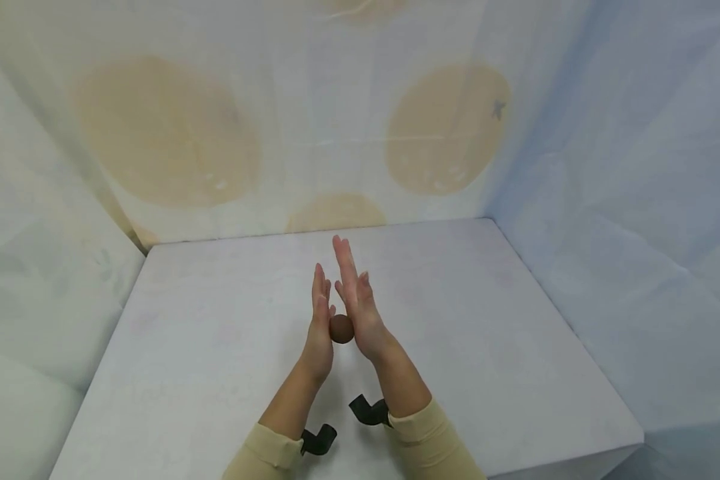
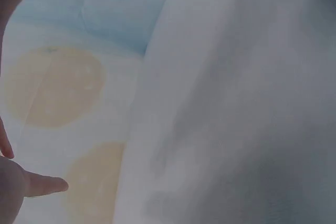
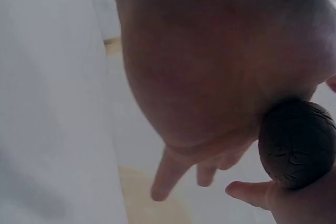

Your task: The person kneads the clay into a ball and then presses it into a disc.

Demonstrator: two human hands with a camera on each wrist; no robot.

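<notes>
The left hand [image 1: 320,320] and the right hand [image 1: 357,303] stand upright over the table [image 1: 216,347], palms facing each other, fingers straight and pointing away from the person. Between the heels of the two palms sits a small brown ball [image 1: 341,329], touching both hands and held off the table surface. Neither hand curls round it; the flat palms press it from either side.

In the right wrist view the right hand [image 3: 210,66] fills most of the picture, and the ball [image 3: 297,144] lies against the base of its palm, its surface dark and finely cracked. A fingertip of the other hand [image 3: 247,191] shows just below the ball.

In the left wrist view only a fingertip [image 2: 44,184] shows at the lower left edge; the rest is blurred white cloth with pale yellow round patches.

Beige sleeves [image 1: 426,443] cover both forearms, each with a black strap [image 1: 369,410] near the cuff.
</notes>
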